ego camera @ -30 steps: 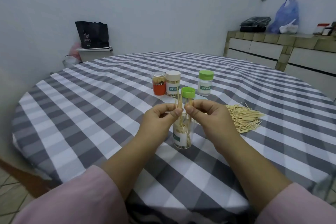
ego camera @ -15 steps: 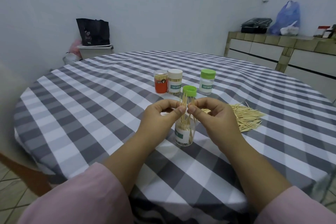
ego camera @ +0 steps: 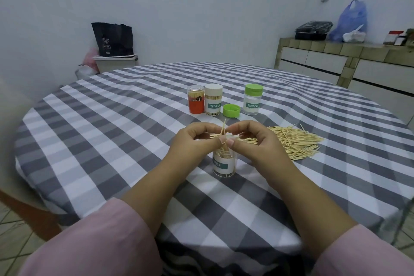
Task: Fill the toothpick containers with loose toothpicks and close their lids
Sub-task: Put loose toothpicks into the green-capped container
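A clear open toothpick container (ego camera: 224, 164) with a teal label stands on the checked tablecloth, partly filled. My left hand (ego camera: 197, 141) and my right hand (ego camera: 253, 141) meet just above its mouth, both pinching a small bunch of toothpicks (ego camera: 223, 131) that stick up and sideways between the fingertips. Its loose green lid (ego camera: 231, 110) lies behind my hands. A pile of loose toothpicks (ego camera: 295, 141) is spread to the right. Three lidded containers stand at the back: an orange one (ego camera: 196, 102), a white-lidded one (ego camera: 213, 102) and a green-lidded one (ego camera: 252, 102).
The round table (ego camera: 112, 130) carries a grey and white checked cloth. A wooden chair edge (ego camera: 29, 215) is at the lower left. A tiled counter (ego camera: 358, 60) with bags stands at the right, a bin with a black bag (ego camera: 113, 39) by the wall.
The bunch of toothpicks has sunk lower into the container, with less showing above my fingertips. The view has tilted slightly, so the green lid now shows in full.
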